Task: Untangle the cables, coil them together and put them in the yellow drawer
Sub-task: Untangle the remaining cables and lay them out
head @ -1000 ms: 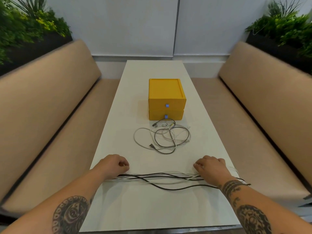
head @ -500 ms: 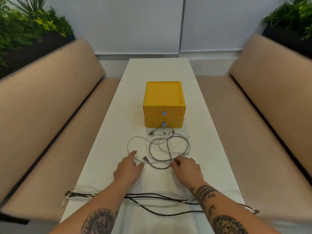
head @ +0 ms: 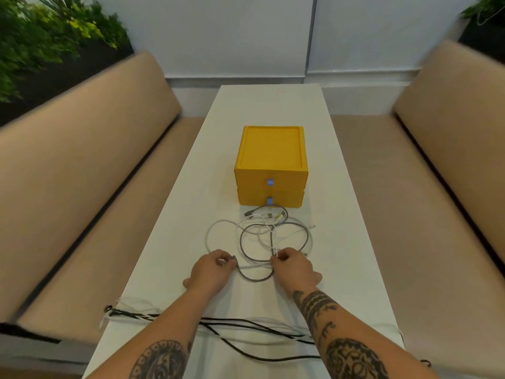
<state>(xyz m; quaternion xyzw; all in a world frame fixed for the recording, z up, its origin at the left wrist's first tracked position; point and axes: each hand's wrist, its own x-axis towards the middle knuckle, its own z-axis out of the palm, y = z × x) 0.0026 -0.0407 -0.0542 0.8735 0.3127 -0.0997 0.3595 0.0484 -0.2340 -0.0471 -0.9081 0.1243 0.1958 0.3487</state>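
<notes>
**Hands off the straight bundle, now into the second tangle**

Quick update. A second ago both hands were parked on the straightened bundle (head: 246, 325) at the near end of the table (head: 341, 187). They've since let go of it, reached forward, and are now into the loose tangle (head: 289, 236) in front of the yellow drawer box (head: 272, 170).

The left hand (head: 211, 272) has its fingers curled in, pinching what looks like the plug end of the grey cable (head: 257, 279). The right hand (head: 293, 268) is pinching a strand of the white cable (head: 276, 242) at the near edge of the loops. So both are closed on a cable, not hovering.

The bundle lies across the table under the forearms, its ends hanging over both edges. The tangle's far end nearly touches the lower drawer.

My read is that batch one is sorted and batch two is only just starting. No coiling has happened yet, and both drawers look shut, so one needs opening later.
</notes>
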